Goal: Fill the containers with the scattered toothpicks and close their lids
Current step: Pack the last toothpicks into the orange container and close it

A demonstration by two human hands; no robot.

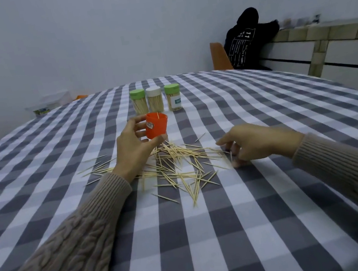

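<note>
Two knitted beige sleeves enter from the lower corners of the frame and lead to the hands. Left hand, left of centre, is raised above the cloth with thumb and fingers curled round an orange container; the container is open at the top, carries a small sticker on its side, and shows at least one toothpick tip above its rim. Right hand, right of centre, rests low on the cloth with its fingers bent down onto the right-hand edge of the scattered toothpicks; whether a toothpick is actually pinched between the fingertips cannot be told. Toothpicks lie loose in a criss-crossed heap between and just below the two hands, with a few strays out toward the left. Beyond the orange container, upper centre, stand three clear jars in a row, all filled with toothpicks and lidded: a green-lidded jar, a white-lidded jar and a labelled green-lidded jar. Everything rests on a grey-and-white checked tablecloth. In the upper right, a person in a black hooded top sits on an orange chair facing away.
</note>
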